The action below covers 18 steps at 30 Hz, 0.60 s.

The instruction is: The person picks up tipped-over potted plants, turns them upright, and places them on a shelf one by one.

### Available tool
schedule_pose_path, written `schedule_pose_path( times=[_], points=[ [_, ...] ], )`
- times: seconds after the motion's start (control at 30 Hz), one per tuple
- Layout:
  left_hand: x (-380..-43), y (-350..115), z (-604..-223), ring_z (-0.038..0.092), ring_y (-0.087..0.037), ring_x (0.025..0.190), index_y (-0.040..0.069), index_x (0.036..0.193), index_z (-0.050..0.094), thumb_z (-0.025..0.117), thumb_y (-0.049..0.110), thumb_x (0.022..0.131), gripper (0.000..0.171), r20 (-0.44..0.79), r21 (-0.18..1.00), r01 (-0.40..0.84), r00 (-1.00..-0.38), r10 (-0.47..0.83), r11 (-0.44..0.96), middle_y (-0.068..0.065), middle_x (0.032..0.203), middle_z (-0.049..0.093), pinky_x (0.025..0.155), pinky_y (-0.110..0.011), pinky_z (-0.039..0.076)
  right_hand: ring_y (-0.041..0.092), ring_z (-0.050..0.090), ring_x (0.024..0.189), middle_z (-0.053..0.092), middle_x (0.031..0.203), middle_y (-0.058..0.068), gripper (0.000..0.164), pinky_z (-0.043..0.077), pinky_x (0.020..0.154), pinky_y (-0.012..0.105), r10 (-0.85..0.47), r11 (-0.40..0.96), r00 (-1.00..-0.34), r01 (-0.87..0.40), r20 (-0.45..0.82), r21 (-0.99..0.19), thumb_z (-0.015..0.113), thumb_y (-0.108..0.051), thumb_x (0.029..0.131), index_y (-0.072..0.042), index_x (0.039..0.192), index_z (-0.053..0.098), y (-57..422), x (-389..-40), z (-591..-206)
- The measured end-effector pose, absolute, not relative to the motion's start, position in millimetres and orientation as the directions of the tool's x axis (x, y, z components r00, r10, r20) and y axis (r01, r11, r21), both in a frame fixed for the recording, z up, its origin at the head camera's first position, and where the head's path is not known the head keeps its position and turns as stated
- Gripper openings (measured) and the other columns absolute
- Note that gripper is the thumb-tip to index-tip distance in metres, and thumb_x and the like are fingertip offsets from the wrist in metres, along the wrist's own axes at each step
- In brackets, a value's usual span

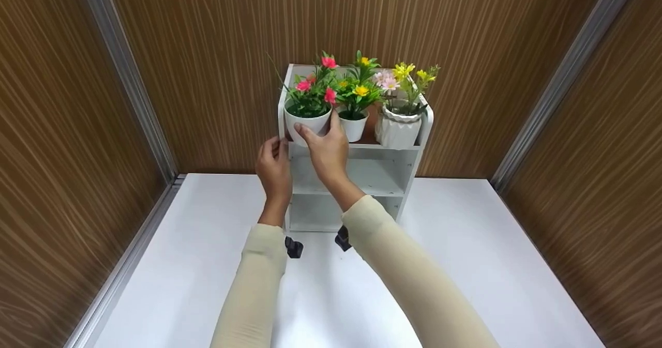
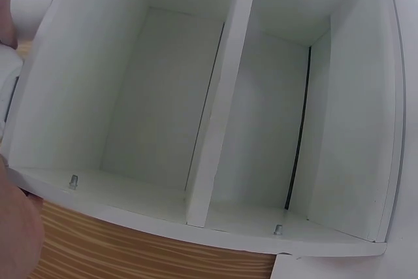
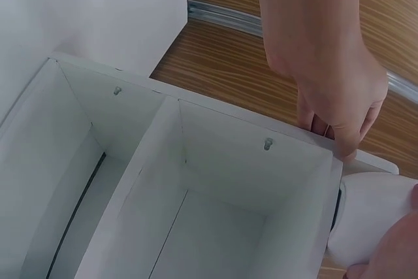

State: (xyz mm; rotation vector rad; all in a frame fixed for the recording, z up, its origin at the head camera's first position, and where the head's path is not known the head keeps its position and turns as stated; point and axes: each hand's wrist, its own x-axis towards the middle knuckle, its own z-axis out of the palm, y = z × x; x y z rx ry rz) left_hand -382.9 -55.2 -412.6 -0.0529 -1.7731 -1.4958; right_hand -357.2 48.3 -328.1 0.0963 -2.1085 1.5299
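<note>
A white shelf unit (image 1: 362, 175) with a raised-sided top stands against the back wall. On its top left is a round white flowerpot (image 1: 300, 131) with red-pink flowers, which my right hand (image 1: 330, 154) holds between thumb and fingers. My left hand (image 1: 274, 169) grips the unit's left side panel near the top; in the right wrist view the thumb of that left hand (image 3: 333, 89) lies at the front edge, with other fingers at the outer side. Part of the white flowerpot (image 3: 366, 210) shows beside my right hand (image 3: 398, 246) there.
Beside the held pot stand a smaller white pot with yellow flowers (image 1: 354, 128) and a ribbed white pot (image 1: 401, 128) with pale pink and yellow flowers. Two compartments lie below. The unit stands on a white table (image 1: 207, 260) between wood-grain walls (image 1: 217, 79).
</note>
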Motion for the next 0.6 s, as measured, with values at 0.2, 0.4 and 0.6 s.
schedule_pose_path(
  times=[0.2,0.4,0.6],
  points=[
    [-382,-57,-413,0.067,-0.019,0.106,0.004,0.119,0.066,0.059,0.022,0.103,0.025,0.587,0.810,0.508,-0.681,-0.438,0.294,-0.010,0.113,0.068,0.092,-0.032,0.057,0.021,0.052,0.133,0.052,0.149,0.010,0.089,0.042,0.114,0.037,0.274,0.380,-0.854,-0.327,0.442,-0.865,0.081,-0.043,0.084,-0.009,0.155,0.037,43,-364,-328],
    [-380,-57,-415,0.066,-0.018,0.106,0.004,0.119,0.066,0.059,0.023,0.103,0.025,0.570,0.821,0.495,-0.689,-0.447,0.284,-0.010,0.113,0.068,0.092,-0.032,0.057,0.022,0.048,0.139,0.049,0.152,0.012,0.093,0.039,0.117,0.038,0.281,0.409,-0.854,-0.306,0.438,-0.860,0.081,-0.045,0.085,-0.008,0.156,0.035,41,-367,-331],
    [-381,-56,-415,0.066,-0.018,0.107,0.005,0.120,0.066,0.058,0.025,0.104,0.027,0.572,0.820,0.492,-0.696,-0.435,0.292,-0.009,0.114,0.067,0.093,-0.032,0.057,0.022,0.046,0.140,0.047,0.154,0.011,0.094,0.038,0.118,0.038,0.288,0.379,-0.858,-0.306,0.425,-0.873,0.080,-0.044,0.085,-0.009,0.157,0.033,42,-369,-332]
  ],
)
